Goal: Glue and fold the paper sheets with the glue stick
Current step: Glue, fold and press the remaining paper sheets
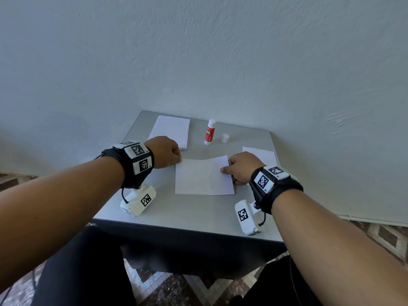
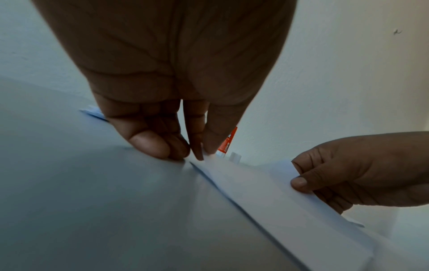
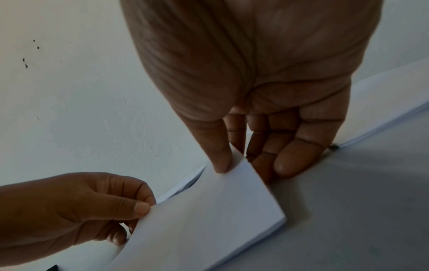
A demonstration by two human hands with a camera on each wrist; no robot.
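A white paper sheet (image 1: 203,176) lies folded over on the grey table (image 1: 187,210), its far edge lifted and sagging in the middle. My left hand (image 1: 167,151) pinches the sheet's far left corner (image 2: 209,159) between thumb and forefinger. My right hand (image 1: 239,166) pinches the far right corner (image 3: 234,165), thumb on top. A red and white glue stick (image 1: 209,132) stands uncapped behind the sheet, with its white cap (image 1: 225,138) beside it on the right.
A stack of white sheets (image 1: 171,131) lies at the table's back left. More white paper (image 1: 260,154) lies at the right edge, behind my right hand. A pale wall rises right behind the table. Patterned floor surrounds it.
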